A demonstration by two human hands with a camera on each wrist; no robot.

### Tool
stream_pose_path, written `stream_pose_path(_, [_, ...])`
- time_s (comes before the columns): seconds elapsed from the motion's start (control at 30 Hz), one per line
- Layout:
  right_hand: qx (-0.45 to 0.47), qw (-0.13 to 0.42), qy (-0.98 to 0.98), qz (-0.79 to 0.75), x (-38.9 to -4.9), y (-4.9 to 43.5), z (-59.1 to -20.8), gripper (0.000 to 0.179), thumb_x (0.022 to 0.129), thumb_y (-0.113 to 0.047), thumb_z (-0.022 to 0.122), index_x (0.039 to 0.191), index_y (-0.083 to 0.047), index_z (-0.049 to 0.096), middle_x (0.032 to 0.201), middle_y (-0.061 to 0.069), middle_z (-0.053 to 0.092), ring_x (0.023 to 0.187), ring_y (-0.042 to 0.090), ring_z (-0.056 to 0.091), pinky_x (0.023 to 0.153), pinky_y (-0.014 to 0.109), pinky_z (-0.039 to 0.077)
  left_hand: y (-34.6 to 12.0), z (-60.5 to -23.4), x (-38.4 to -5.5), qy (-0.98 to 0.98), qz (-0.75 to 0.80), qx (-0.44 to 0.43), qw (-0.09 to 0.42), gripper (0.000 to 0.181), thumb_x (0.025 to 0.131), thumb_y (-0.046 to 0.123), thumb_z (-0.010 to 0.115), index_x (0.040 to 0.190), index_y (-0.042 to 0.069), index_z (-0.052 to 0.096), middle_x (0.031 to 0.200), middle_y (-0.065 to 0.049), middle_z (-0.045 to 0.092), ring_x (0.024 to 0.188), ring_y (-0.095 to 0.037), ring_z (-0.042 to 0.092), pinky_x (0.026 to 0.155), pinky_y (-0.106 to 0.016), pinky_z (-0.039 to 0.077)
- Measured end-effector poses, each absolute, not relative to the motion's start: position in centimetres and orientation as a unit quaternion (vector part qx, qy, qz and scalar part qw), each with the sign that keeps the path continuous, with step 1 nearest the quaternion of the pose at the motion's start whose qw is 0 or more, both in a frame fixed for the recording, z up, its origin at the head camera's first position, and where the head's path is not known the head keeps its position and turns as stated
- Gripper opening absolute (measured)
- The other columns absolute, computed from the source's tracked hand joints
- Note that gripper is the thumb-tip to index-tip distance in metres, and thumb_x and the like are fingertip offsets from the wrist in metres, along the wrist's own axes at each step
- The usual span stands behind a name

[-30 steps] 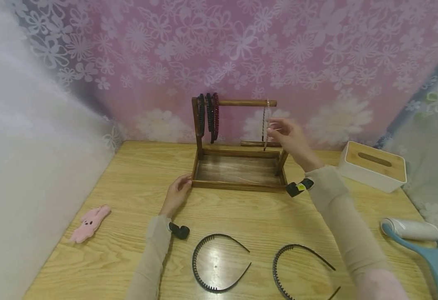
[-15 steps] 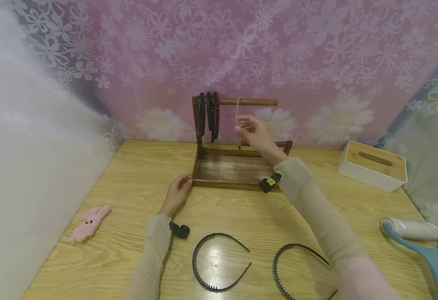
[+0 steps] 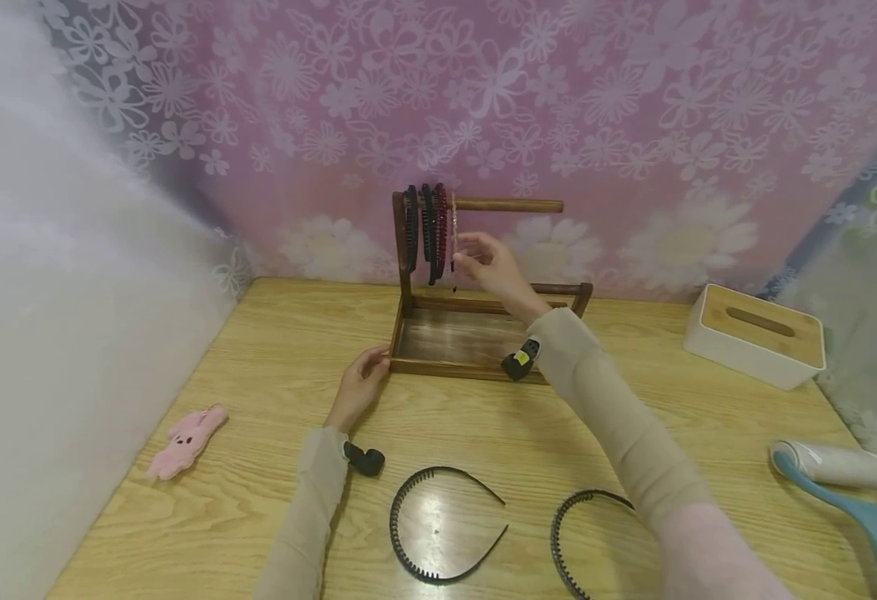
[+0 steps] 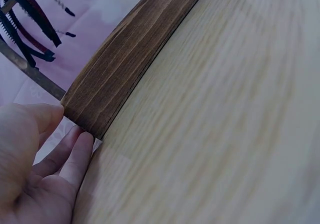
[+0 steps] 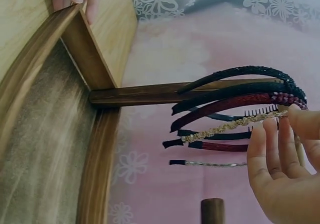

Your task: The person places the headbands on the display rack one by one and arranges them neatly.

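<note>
A brown wooden headband stand with a tray base stands at the back of the table. My left hand holds its front left corner, thumb at the upper edge and fingers below in the left wrist view. From the stand's upper rod hang black headbands and a dark red headband, bunched near the left post. My right hand pinches a thin gold beaded headband with black tips, looped over the rod close beside the red one.
Two black toothed headbands lie in front, one at centre and one at right, partly under my right sleeve. A white tissue box, a blue-handled lint roller and a pink plush lie around. A lower bar crosses the stand's right side.
My right hand has moved left along the upper rod, bringing the beaded headband from the rod's free end to beside the red one. My left hand stays at the corner.
</note>
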State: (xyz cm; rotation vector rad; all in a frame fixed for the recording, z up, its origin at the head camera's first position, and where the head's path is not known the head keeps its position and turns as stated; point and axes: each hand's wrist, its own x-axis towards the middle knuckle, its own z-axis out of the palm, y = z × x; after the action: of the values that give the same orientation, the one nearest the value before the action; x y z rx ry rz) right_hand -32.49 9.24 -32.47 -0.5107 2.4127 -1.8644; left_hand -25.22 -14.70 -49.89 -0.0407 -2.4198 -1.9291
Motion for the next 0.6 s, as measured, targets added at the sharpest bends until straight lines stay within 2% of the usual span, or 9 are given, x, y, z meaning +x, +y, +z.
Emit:
stream_pose_path(0.13, [-0.157, 0.038, 0.789, -0.593, -32.3, 9.7, -32.9, 0.043, 0.099, -0.012, 0.056, 0.141, -0.005, 0.048, 0.123, 0.019, 0.057, 0.112, 0.035, 0.058, 0.101, 0.046, 0.049, -14.6, -49.9, -25.3, -0.782, -0.622, -0.014, 0.021, 0.035, 0.101, 0.015, 0.054, 0.135, 0.007, 0.056, 0.123, -0.019, 0.059, 0.118, -0.03, 0.055, 0.107, -0.043, 0.042])
stream_pose_path(0.33, [-0.158, 0.032, 0.799, -0.58, -31.8, 10.6, -34.2, 0.041, 0.098, -0.013, 0.058, 0.138, -0.006, 0.052, 0.123, 0.021, 0.059, 0.091, 0.01, 0.06, 0.09, 0.033, 0.055, -14.4, -49.6, -25.1, -0.785, -0.619, -0.009, 0.019, 0.035, 0.101, 0.016, 0.053, 0.136, 0.009, 0.056, 0.124, -0.018, 0.059, 0.118, -0.029, 0.055, 0.106, -0.043, 0.042])
stream_pose_path(0.47, [-0.162, 0.048, 0.793, -0.585, -30.5, 11.4, -35.8, 0.04, 0.099, -0.014, 0.057, 0.137, -0.003, 0.052, 0.12, 0.019, 0.06, 0.087, 0.006, 0.059, 0.089, 0.035, 0.056, -14.4, -49.7, -25.1, -0.786, -0.618, -0.006, 0.011, 0.036, 0.102, 0.017, 0.053, 0.136, 0.01, 0.055, 0.126, -0.017, 0.059, 0.121, -0.029, 0.054, 0.108, -0.043, 0.041])
stream_pose_path(0.6, [-0.165, 0.072, 0.79, -0.585, -28.7, 11.8, -37.4, 0.038, 0.099, -0.013, 0.057, 0.135, -0.001, 0.053, 0.118, 0.022, 0.06, 0.085, 0.005, 0.06, 0.092, 0.047, 0.053, -14.7, -49.8, -25.2, -0.79, -0.613, -0.006, 0.01, 0.036, 0.102, 0.018, 0.052, 0.137, 0.011, 0.054, 0.129, -0.016, 0.058, 0.124, -0.029, 0.053, 0.111, -0.045, 0.039])
